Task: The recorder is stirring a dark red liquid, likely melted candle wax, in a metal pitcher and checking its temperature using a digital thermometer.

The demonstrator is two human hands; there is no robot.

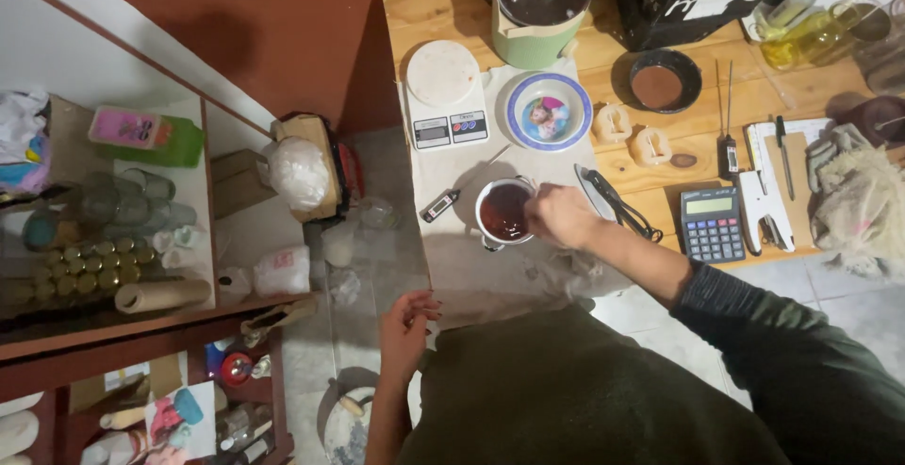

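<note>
Right hand: your right hand (563,215) is closed on the near right rim of the small white metal pot (504,211) of dark red-brown liquid; the fingers curl over the edge.
Left hand: your left hand (407,328) hangs off the table's near left edge, fingers loosely spread, holding nothing.
Pot: it stands on the pale cloth-covered part of the light wooden table (429,13), near the table's near edge.
Left of pot: 1 slim black-and-white probe thermometer (440,205) lies just beside it.
Far of pot: 1 white digital kitchen scale (446,97) and 1 blue-rimmed round plate (549,112), side by side.
Right of hand: black-handled scissors (617,206), then 1 black desk calculator (713,224).
Far edge: 1 green pot with a dark lid (539,8).
</note>
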